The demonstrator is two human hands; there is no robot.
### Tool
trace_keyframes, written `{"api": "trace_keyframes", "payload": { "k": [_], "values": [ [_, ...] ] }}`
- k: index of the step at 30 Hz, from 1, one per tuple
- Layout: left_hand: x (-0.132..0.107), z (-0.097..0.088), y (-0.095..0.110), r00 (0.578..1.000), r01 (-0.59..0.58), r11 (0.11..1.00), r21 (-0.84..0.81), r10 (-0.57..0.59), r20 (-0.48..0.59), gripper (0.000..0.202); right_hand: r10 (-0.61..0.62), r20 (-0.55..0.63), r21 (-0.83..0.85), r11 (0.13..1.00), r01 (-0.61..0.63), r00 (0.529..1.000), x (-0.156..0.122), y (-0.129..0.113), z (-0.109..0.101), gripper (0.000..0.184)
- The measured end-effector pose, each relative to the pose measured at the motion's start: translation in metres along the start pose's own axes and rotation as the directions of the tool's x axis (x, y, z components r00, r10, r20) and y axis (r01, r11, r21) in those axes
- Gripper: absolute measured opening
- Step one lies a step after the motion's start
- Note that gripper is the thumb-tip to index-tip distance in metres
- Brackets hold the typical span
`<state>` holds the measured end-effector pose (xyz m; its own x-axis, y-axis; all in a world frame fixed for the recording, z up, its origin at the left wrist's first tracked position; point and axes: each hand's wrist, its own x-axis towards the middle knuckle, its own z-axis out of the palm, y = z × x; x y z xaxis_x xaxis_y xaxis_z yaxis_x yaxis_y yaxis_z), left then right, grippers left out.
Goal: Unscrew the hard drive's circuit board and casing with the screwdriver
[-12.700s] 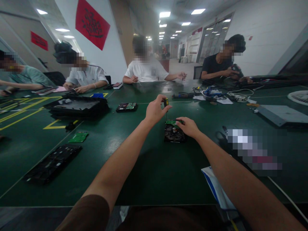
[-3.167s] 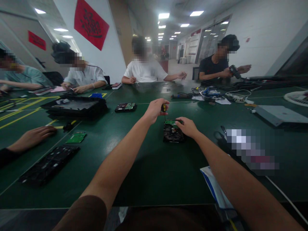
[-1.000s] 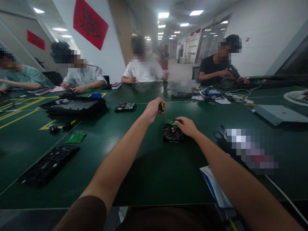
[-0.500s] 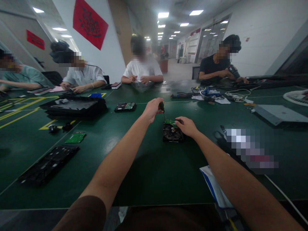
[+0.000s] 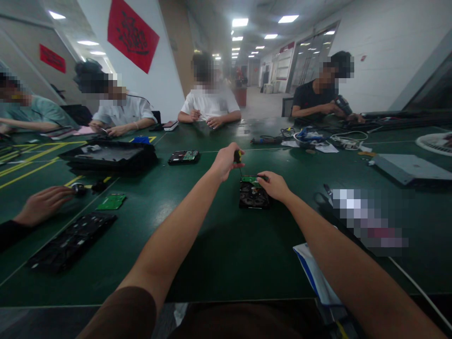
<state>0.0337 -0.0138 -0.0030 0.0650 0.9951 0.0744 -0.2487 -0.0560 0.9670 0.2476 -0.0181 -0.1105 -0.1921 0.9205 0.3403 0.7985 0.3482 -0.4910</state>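
Black hard drive (image 5: 253,197): right hand (image 5: 275,185) holds its far corner, presumably for steadiness; left hand (image 5: 223,161) holds screwdriver (image 5: 238,157), shaft down.

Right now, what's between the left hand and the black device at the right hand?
In the head view, the screwdriver: the left hand holds its handle, and its shaft runs down toward the green board on the black device.

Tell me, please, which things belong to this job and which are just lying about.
Apparently in use:
screwdriver in the left hand
black unit touched by the right hand

Apparently lying about:
loose green board
black panel
grey box
black trays
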Motion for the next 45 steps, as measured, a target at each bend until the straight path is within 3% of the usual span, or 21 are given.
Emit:
{"api": "trace_keyframes", "payload": {
  "k": [4, 11, 17, 24, 27, 31, 38, 41, 45],
  "values": [
    [0.0015, -0.0029, 0.0012, 0.998, -0.027, 0.998, 0.061, 0.03, -0.047, 0.017, -0.003, 0.004, 0.003, 1.0, 0.003, 1.0, 0.0, 0.0006, 0.0, 0.031],
    [-0.0036, 0.0036, 0.0013, 0.988, 0.083, 0.992, -0.098, -0.07, 0.135, 0.012, 0.007, -0.005, 0.026, 1.0, -0.007, 1.0, -0.0006, 0.0, -0.0002, 0.03],
    [0.0007, -0.0001, 0.001, 1.0, -0.006, 1.0, 0.018, 0.006, -0.007, 0.016, 0.006, 0.003, 0.019, 1.0, -0.006, 1.0, 0.0, 0.0013, 0.0001, 0.03],
    [-0.0021, 0.0028, 0.0002, 0.995, 0.019, 0.998, -0.061, -0.013, 0.094, 0.015, -0.007, -0.005, 0.017, 1.0, 0.007, 1.0, 0.0005, 0.0026, 0.0019, 0.03],
    [0.0012, -0.0001, -0.0012, 0.999, -0.001, 0.998, -0.06, 0.003, 0.043, 0.016, -0.002, -0.007, 0.023, 1.0, 0.002, 1.0, 0.0006, 0.0035, 0.0024, 0.03],
    [0.0053, -0.0042, -0.0019, 0.997, -0.069, 0.992, 0.101, 0.073, -0.03, 0.019, 0.004, -0.011, 0.024, 1.0, -0.003, 1.0, 0.0009, 0.0042, 0.003, 0.03],
    [-0.0037, 0.0035, -0.0001, 0.994, 0.0, 1.0, 0.004, -0.001, 0.113, 0.016, 0.003, -0.008, 0.024, 1.0, -0.003, 1.0, 0.0003, 0.0028, 0.0019, 0.03],
    [-0.0016, 0.0025, -0.0021, 0.997, -0.029, 0.999, -0.043, 0.032, 0.07, 0.014, 0.002, -0.008, 0.026, 1.0, -0.002, 1.0, 0.0003, 0.0027, 0.0016, 0.031],
    [0.0025, -0.0011, -0.0034, 0.996, -0.091, 0.993, 0.072, 0.091, -0.002, 0.013, 0.001, -0.004, 0.022, 1.0, -0.001, 1.0, 0.0006, 0.003, 0.0015, 0.03]
  ]
}}
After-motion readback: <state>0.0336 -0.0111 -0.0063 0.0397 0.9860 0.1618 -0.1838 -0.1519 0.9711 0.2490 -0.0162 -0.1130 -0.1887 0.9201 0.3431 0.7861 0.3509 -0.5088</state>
